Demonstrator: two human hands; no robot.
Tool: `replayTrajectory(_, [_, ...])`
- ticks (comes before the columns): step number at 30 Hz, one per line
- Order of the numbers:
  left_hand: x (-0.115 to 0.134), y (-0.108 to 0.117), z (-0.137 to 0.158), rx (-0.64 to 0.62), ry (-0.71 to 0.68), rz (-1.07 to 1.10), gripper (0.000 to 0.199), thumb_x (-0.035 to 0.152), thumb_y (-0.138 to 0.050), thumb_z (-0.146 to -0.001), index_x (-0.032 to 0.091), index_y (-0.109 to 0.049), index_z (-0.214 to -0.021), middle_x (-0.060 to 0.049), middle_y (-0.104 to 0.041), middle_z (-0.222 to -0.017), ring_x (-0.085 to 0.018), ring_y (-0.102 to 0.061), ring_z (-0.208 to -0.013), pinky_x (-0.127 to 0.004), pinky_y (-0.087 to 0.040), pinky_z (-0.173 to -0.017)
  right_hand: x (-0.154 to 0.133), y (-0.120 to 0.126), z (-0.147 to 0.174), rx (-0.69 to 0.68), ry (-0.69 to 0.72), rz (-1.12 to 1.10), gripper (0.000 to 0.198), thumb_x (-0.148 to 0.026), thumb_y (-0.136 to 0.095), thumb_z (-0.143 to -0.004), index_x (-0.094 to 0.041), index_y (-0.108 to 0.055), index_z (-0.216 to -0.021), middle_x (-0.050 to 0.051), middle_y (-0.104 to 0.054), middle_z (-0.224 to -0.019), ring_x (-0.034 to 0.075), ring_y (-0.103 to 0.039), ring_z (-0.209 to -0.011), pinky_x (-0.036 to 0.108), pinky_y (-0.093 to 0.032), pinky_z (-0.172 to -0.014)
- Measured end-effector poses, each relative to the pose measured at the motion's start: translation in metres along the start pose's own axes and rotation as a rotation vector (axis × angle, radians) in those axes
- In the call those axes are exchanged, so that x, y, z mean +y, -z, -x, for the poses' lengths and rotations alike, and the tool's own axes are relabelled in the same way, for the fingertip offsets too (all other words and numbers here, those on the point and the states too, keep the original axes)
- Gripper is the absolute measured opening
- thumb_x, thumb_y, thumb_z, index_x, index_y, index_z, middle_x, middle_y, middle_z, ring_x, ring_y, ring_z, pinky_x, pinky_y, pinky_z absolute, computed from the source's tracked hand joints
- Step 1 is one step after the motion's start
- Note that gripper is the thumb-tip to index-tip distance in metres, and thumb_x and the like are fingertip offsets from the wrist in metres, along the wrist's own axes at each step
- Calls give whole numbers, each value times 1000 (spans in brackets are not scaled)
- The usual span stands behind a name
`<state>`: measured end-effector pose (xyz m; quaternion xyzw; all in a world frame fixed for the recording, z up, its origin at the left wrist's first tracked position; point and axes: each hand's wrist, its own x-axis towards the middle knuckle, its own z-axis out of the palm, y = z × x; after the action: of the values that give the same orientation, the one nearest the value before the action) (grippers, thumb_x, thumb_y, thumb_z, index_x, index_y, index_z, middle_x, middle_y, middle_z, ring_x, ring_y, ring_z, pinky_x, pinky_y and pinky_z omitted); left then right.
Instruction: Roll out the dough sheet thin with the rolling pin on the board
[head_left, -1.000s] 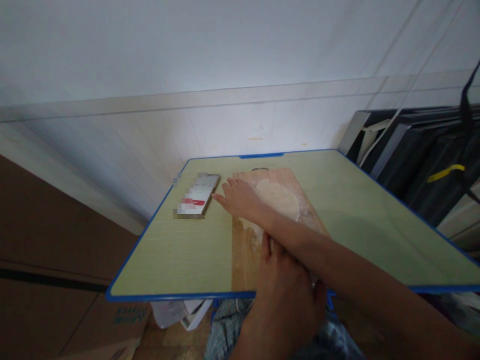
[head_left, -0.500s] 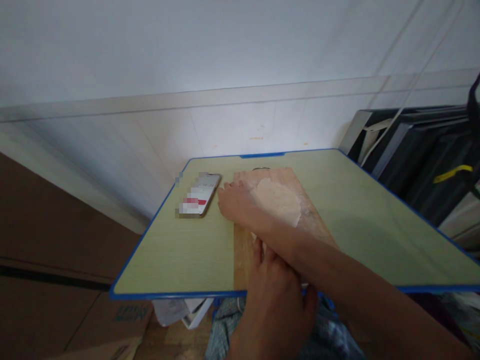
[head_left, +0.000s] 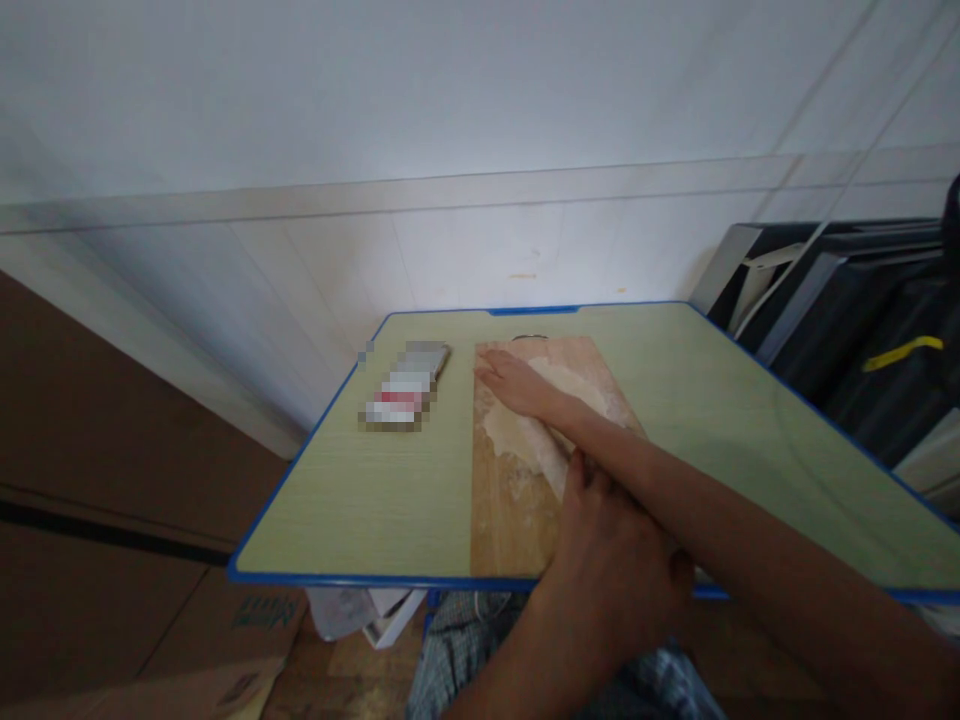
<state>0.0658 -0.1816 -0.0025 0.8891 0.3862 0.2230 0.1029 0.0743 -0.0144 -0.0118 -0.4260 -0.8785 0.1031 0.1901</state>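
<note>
A pale, flour-dusted rolling pin (head_left: 550, 458) lies slantwise across a thin sheet of dough (head_left: 510, 428), partly covered by my hands. My right hand (head_left: 514, 382) rests over its far part, the fingers bent down toward the left edge of the wooden board (head_left: 517, 530). My left hand (head_left: 611, 550) is closed around its near end, below my right forearm. Dough shows on both sides of the pin, and loose flour is scattered over the board. My right forearm crosses above the left hand and hides part of the dough.
The board lies on a pale green table (head_left: 360, 500) with a blue rim. A phone (head_left: 405, 388), partly pixelated, lies left of the board. Behind the table stands a white wall (head_left: 465, 250). Dark flat items (head_left: 862, 310) lean at the right, and a cardboard box (head_left: 187, 630) stands at lower left.
Both hands have shifted to the right with the rolling pin. More dough and floured board now show to their left. The view has moved slightly.
</note>
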Motion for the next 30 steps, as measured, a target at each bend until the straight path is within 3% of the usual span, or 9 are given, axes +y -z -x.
replayTrajectory(4, [-1,3,7,-1,37,4,37,33,-50,-83,17,-60,-115,-8,-63,-117,-27,-45,-121,-50,-17,-112,-12,-2,-2,29,-130,-105,49,-35,-31,-96,-5,-39,-134,18,-43,-139,21,-35,-131,33,-27,-105])
replayTrajectory(8, [-4,7,15,-5,42,18,39,33,-48,-85,19,-58,-120,-7,-61,-121,-26,-41,-125,-50,-13,-113,-26,-1,-4,7,-170,-107,62,-42,-30,-95,3,-27,-138,25,-38,-140,26,-36,-130,35,-30,-103])
replayTrajectory(17, [-5,12,31,-2,138,55,50,35,-47,-86,21,-45,-134,-6,-52,-133,-29,-27,-135,-51,-6,-115,-48,-4,-3,39,-98,78,59,-44,-33,-94,1,-36,-133,23,-53,-127,29,-50,-115,38,-38,-94])
replayTrajectory(30, [-6,21,45,-31,226,75,52,28,-48,-85,22,-42,-136,-5,-48,-137,-26,-27,-135,-53,-6,-115,-75,-9,-3,-19,-140,114,61,-45,-40,-91,-4,-35,-136,22,-49,-131,31,-48,-115,43,-43,-89])
